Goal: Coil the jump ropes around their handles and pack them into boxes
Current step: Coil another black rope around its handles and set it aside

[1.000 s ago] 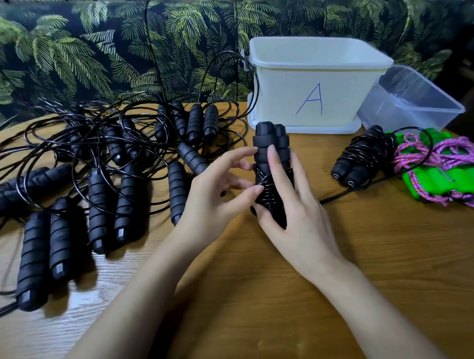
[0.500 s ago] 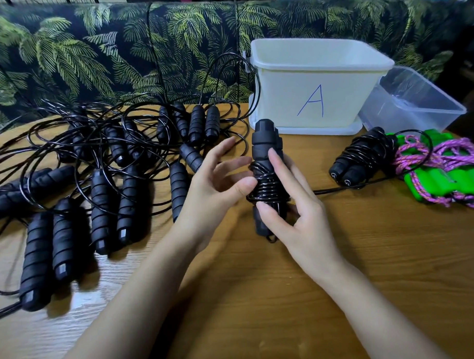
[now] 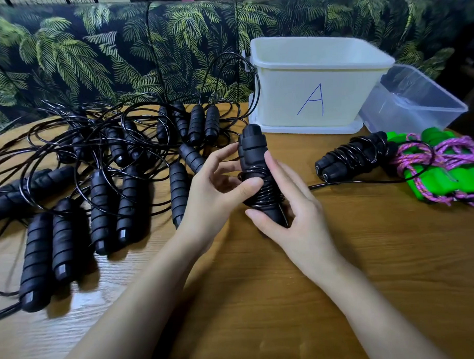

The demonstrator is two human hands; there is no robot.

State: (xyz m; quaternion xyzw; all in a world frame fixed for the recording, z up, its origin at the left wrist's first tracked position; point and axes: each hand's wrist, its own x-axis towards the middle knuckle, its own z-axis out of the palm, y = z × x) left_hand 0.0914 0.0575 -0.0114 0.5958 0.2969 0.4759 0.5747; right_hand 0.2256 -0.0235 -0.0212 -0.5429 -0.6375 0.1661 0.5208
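1. Centre of the table (image 3: 368, 268), and both bare hands are on one black jump rope: its paired handles (image 3: 252, 146) stand nearly upright, tops leaning slightly far-left, lifted just off the wood.
2. The right hand (image 3: 299, 222) grips the low end of the handles. The thumb curls round the near side, the index finger lies straight up the right flank, and the other fingers are hidden behind.
3. The left hand (image 3: 212, 191) comes in from the left with its fingers spread and relaxed. The thumb pad presses flat on the coiled cord (image 3: 267, 195) wound round the middle of the handles, and the index tip touches the handles higher up.
4. A loose black cord (image 3: 365, 182) runs right along the table from behind the right hand.
5. On the right sits a finished black bundle (image 3: 356, 156), cord wrapped round its handles. Touching it on its right is a green-handled rope (image 3: 440, 175) bound in pink-purple cord.
6. Far side, just beyond the hands: the white box (image 3: 316, 96) marked "A", open-topped. A clear box (image 3: 416, 100) sits tilted just to its right.
7. The left half of the table carries a tangle of uncoiled black ropes (image 3: 109, 167), handles lying in pairs, cords looping over one another.
8. Behind it all is a leaf-print sofa (image 3: 118, 49).
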